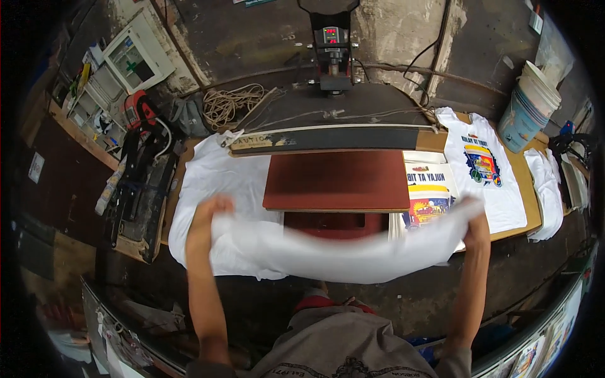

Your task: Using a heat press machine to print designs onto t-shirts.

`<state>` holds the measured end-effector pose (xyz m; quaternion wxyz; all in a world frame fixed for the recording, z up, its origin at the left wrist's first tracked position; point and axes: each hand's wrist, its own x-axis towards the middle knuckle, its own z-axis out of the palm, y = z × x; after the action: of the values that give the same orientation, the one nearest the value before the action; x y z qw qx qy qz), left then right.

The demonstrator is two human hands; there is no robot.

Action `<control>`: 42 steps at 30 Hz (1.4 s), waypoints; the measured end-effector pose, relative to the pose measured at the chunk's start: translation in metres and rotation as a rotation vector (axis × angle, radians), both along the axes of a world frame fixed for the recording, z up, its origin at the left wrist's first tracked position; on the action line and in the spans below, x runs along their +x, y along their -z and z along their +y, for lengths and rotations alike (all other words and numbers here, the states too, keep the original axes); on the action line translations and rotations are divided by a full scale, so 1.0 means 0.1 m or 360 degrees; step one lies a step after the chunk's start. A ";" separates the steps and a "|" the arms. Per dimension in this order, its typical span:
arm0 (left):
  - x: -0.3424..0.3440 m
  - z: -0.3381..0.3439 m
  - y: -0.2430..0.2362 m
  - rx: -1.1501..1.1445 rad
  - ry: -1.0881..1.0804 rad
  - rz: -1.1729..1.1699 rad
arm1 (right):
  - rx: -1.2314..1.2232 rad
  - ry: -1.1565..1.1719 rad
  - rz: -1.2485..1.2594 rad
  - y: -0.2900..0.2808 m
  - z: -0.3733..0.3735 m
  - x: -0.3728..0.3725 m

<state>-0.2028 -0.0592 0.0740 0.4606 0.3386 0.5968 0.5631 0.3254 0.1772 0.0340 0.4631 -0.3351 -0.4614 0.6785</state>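
Observation:
A white shirt [334, 255], blurred by motion, stretches between my two hands in front of a heat press [334, 57]. My left hand [216, 208] grips one end at the left, and my right hand [476, 220] grips the other end at the right. Behind the moving cloth is the press's reddish-brown padded board [334, 176]. A pile of white cloth [198, 176] lies left of the board. To its right sit a stack of colour-printed sheets [425, 189] and a white shirt with a colourful print [484, 189].
A black-and-red machine [142, 170] stands at the left, near coiled rope [230, 104] and a wall cabinet [138, 57]. A bucket [528, 107] and folded white cloth [545, 189] are at the right of the cardboard-topped bench [526, 208]. Dark panel edges [129, 321] flank me below.

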 end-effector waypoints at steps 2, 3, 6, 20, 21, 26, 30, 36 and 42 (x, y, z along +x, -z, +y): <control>-0.05 0.30 0.13 0.0102 -0.0217 -0.0473 | -0.0724 0.0011 0.0178 -0.45 0.17 -0.76; -0.21 0.39 0.43 -0.0009 -0.0261 -0.0885 | -0.0654 -0.0100 0.0213 -0.14 0.29 -0.69; -0.17 0.36 1.14 -0.0166 -0.0122 -0.0725 | -0.0463 -0.0350 -0.0171 0.66 0.35 -0.47; 0.18 0.15 0.90 -0.0091 -0.0222 -0.0514 | -0.0238 0.0565 -0.0171 1.23 -0.15 -0.84; 0.19 0.14 0.90 -0.0084 -0.0209 -0.0522 | -0.0341 0.0424 0.0032 1.22 -0.20 -0.92; 0.08 0.03 0.96 -0.0143 -0.0129 -0.0408 | -0.0213 0.0156 -0.0492 1.24 -0.28 -0.85; 0.14 -0.13 0.61 -0.0086 -0.0140 -0.0329 | -0.0084 0.0166 -0.0271 0.73 -0.48 -0.54; 0.45 -0.46 0.02 0.0270 -0.0403 -0.0163 | 0.0050 0.0397 0.0021 -0.28 -0.87 -0.25; 0.13 -0.12 -0.02 0.0261 -0.0524 0.0301 | 0.0021 0.0376 -0.0208 -0.40 -0.21 -0.61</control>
<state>-0.1901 -0.0710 0.0762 0.2751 0.3243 0.6368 0.6431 0.2642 0.1558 0.0739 0.5109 -0.4274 -0.4524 0.5930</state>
